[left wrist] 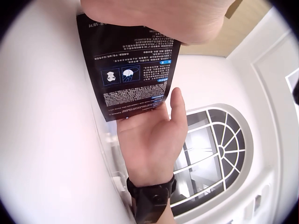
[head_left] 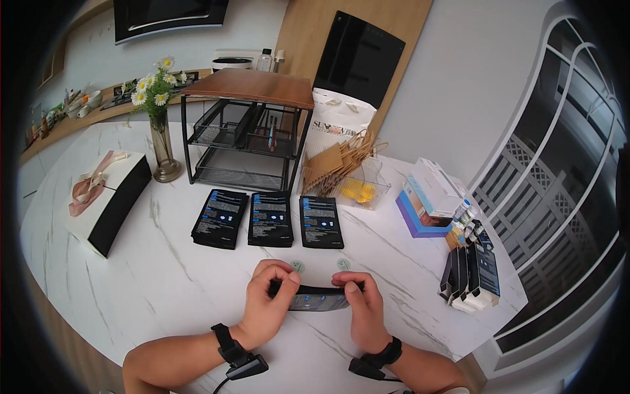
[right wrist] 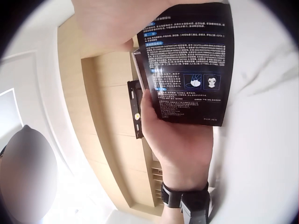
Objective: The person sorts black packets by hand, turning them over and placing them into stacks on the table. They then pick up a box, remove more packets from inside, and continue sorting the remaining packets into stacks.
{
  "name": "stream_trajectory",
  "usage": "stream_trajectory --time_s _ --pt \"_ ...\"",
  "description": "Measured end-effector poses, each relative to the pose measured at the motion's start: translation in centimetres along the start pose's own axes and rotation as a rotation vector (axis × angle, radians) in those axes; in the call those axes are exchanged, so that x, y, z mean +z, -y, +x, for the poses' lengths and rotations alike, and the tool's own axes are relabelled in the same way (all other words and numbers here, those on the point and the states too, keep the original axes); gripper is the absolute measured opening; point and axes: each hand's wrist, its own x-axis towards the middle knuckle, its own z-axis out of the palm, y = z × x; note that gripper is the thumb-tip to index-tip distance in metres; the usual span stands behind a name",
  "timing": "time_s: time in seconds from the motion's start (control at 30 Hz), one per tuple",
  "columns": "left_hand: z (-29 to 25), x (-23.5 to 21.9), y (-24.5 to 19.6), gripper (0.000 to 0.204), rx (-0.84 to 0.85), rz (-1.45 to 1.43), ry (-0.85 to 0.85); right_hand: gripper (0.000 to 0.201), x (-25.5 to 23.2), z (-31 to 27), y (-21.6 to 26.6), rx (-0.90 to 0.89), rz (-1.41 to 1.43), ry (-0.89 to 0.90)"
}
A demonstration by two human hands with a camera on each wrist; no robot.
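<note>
Both hands hold a black printed sachet [head_left: 318, 301] by its two ends, low over the near side of the table. My left hand [head_left: 268, 299] grips the left end between thumb and curled fingers. At the other end, my right hand [head_left: 365, 312] pinches the edge with its thumb near the top. Small print, blue labels and two little drawings cover the face of the sachet in the left wrist view. Beyond the hands lie three stacks of like black sachets: a left stack [head_left: 220, 218], a middle stack [head_left: 270, 218] and a right stack [head_left: 321, 222].
Two round green stickers [head_left: 297, 266] lie just past the hands. Behind the stacks stands a desk organizer [head_left: 246, 88], with a wire basket [head_left: 377, 190] beside it. A gift box [head_left: 108, 197] and a flower vase [head_left: 163, 148] are left; black cartons [head_left: 469, 279] stand right.
</note>
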Motion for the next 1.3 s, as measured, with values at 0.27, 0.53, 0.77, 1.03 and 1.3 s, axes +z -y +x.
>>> stream_trajectory --time_s 0.27,0.53,0.77,1.03,1.3 --pt "-0.2 -0.1 -1.4 0.019 -0.148 -0.16 0.049 0.022 -0.2 0.1 -0.4 0.061 0.103 -0.014" --pt "-0.1 0.1 -0.4 0.013 -0.168 -0.196 -0.012 0.024 -0.4 0.4 -0.2 0.038 -0.009 -0.034" --pt "-0.1 -0.3 -0.8 0.009 -0.131 -0.134 0.076 0.024 -0.5 0.1 -0.7 0.049 0.048 -0.004" --pt "-0.2 -0.1 -0.6 0.01 -0.243 -0.19 0.028 0.023 -0.5 0.4 -0.9 0.094 0.082 -0.036" --pt "0.0 -0.5 -0.2 0.014 -0.196 -0.118 0.088 0.024 -0.3 0.1 -0.7 0.086 0.046 0.022"
